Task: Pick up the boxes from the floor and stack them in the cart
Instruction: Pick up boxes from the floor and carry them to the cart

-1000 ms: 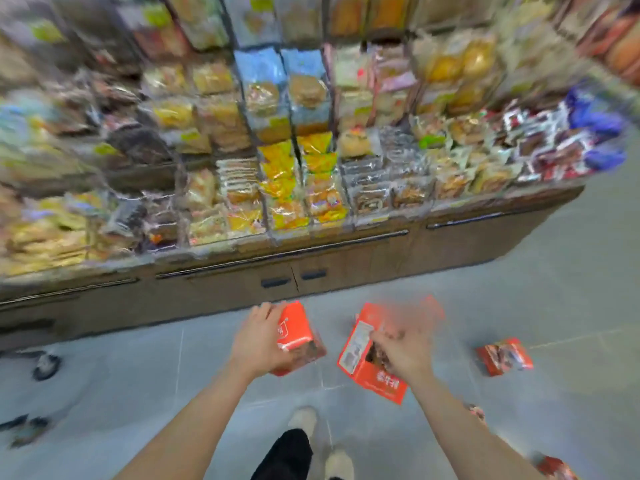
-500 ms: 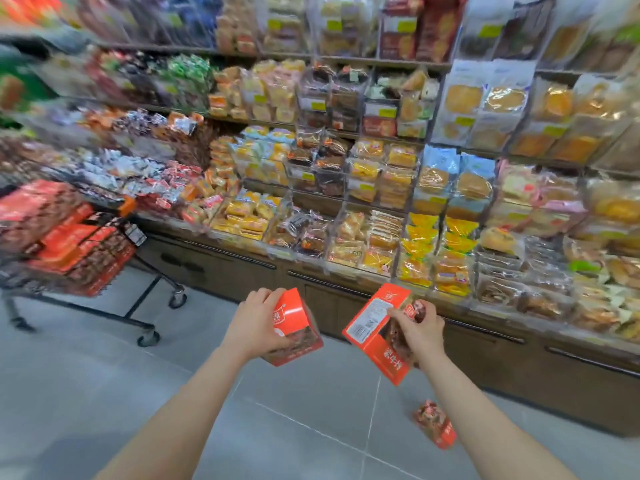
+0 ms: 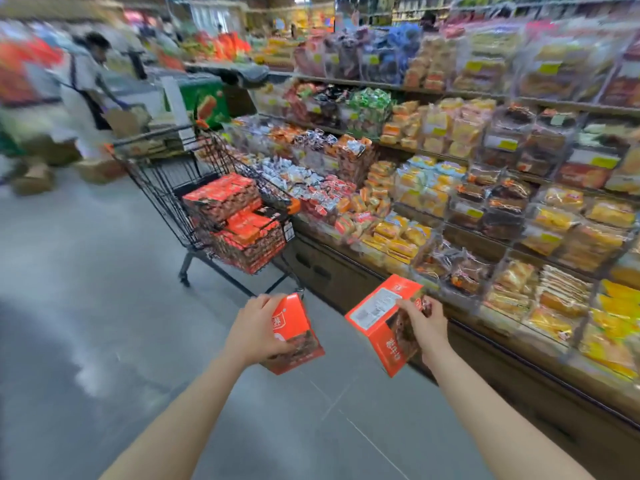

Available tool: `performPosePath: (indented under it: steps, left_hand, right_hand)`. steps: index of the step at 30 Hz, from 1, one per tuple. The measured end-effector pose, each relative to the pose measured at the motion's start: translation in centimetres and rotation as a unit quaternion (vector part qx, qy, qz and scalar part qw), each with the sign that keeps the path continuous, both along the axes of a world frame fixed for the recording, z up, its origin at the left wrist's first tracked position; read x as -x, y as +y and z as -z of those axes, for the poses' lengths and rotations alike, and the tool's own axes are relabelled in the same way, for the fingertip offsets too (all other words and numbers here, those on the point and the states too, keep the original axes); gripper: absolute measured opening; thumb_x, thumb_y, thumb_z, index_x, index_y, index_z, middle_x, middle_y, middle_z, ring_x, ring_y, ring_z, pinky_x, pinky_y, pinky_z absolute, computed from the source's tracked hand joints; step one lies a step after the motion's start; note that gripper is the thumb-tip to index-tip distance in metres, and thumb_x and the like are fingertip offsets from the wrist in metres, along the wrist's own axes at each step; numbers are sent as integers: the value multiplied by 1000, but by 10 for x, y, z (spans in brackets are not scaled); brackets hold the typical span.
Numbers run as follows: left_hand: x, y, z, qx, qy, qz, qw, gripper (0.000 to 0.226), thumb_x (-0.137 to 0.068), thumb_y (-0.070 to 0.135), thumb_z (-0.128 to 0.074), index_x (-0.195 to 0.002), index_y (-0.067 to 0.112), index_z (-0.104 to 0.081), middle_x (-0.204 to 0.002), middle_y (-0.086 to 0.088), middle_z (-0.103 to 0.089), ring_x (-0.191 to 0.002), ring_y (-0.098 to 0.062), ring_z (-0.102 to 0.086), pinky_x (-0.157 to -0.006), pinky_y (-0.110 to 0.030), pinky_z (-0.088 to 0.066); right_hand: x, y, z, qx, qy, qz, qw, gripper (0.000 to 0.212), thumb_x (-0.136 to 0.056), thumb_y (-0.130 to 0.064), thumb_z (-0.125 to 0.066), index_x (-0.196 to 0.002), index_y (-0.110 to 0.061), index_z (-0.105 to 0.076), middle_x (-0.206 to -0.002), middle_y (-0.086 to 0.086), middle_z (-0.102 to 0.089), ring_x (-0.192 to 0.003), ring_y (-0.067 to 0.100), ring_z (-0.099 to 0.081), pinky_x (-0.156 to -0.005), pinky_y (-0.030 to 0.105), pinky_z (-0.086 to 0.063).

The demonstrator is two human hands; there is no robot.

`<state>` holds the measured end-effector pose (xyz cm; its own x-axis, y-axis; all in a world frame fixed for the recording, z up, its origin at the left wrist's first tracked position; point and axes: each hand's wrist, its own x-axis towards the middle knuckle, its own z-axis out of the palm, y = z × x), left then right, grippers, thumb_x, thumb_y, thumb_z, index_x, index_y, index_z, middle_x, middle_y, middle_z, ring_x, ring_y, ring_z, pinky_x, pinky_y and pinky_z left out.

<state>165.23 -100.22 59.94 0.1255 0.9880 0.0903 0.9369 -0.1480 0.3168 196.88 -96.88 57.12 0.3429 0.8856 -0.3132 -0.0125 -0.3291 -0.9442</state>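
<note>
My left hand (image 3: 258, 327) grips an orange-red box (image 3: 296, 336) by its side, held at waist height above the floor. My right hand (image 3: 420, 322) grips a second orange-red box (image 3: 382, 322) with a white label on its upper face, tilted down to the right. A black wire shopping cart (image 3: 162, 174) stands ahead and to the left, beside the shelves. Several stacked orange-red boxes (image 3: 232, 216) fill its near end. Both hands are well short of the cart.
Long shelves of packaged snacks (image 3: 485, 174) run along the right, with a dark wooden base (image 3: 346, 271). A person in a white apron (image 3: 86, 98) bends over cardboard boxes (image 3: 38, 178) on the floor at the far left. Grey floor (image 3: 86, 271) spreads left of the cart.
My view has swung left along the aisle, bringing the cart from the left edge to ahead of me. Both hands keep the same boxes; the box lying on the floor has left the view.
</note>
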Motion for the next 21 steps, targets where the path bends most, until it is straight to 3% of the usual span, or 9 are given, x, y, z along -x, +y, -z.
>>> performPosePath:
  steps: [8, 13, 21]
  left_hand:
    - [140, 6, -3, -21, -27, -92, 995, 99, -45, 67, -58, -134, 23, -47, -108, 0, -52, -101, -23, -50, -86, -34, -43]
    - [186, 27, 11, -8, -55, -135, 989, 96, -48, 64, -58, -133, 23, -46, -105, 3, -48, -100, -19, -48, -85, -31, -40]
    - [248, 121, 42, 38, -66, -157, 985, 93, -55, 57, -70, -136, 22, -42, -109, 3, -47, -102, -18, -45, -85, -24, -33]
  right_hand:
    - [144, 58, -10, -11, 12, -80, 997, 76, -53, -57, -79, -117, -30, -46, -126, 9, -47, -104, 26, -57, -93, 51, -49]
    - [202, 100, -3, -21, -60, -144, 988, 59, -70, -41, -79, -117, -25, -48, -125, 8, -42, -100, 23, -55, -93, 45, -49]
    - [292, 217, 20, -76, -148, -201, 965, 58, -63, -39, -85, -107, -31, -48, -117, 1, -42, -108, 22, -52, -98, 46, -45]
